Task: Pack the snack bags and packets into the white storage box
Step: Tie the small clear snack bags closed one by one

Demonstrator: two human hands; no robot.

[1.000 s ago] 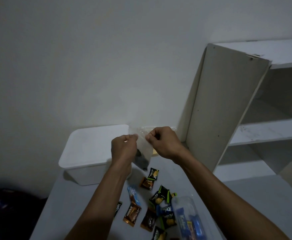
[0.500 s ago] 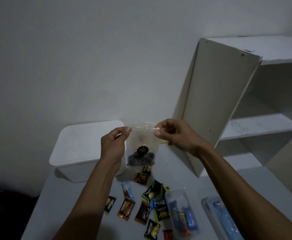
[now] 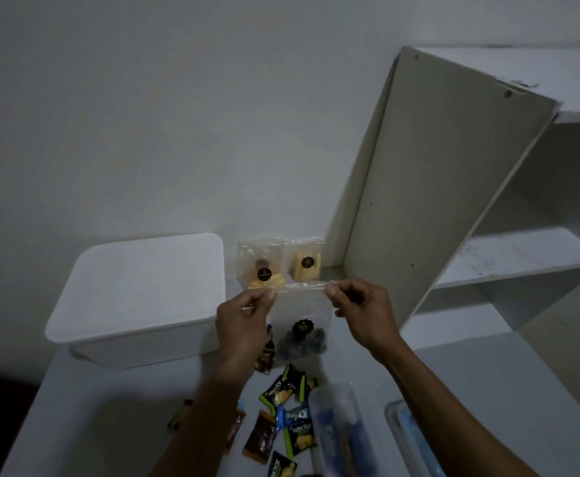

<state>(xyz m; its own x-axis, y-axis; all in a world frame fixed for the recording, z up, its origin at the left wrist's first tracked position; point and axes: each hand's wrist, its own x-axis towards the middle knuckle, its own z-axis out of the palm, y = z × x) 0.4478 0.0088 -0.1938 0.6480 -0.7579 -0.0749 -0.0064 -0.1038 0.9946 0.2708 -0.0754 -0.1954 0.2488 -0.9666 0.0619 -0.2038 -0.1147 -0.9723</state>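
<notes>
I hold a clear zip bag point(image 3: 300, 325) with dark snacks and a round black sticker upright above the table. My left hand point(image 3: 244, 316) pinches its top left corner and my right hand point(image 3: 361, 309) pinches its top right corner. The white storage box point(image 3: 137, 297) stands to the left with its lid on. Two more clear bags, one point(image 3: 261, 266) and the other point(image 3: 305, 261), both holding yellow snacks, lean against the wall behind my hands. Several small snack packets point(image 3: 281, 390) in green, blue and orange lie on the table below the bag.
A white shelf unit point(image 3: 453, 187) stands at the right, its side panel close to my right hand. A clear plastic container point(image 3: 340, 428) with blue items lies near the packets, and another clear container point(image 3: 412, 438) sits at the lower right. The table point(image 3: 109, 425) is grey.
My hands have spread apart along the bag's top edge, from close together to its two corners. The camera view shifted, bringing the two bags by the wall into sight.
</notes>
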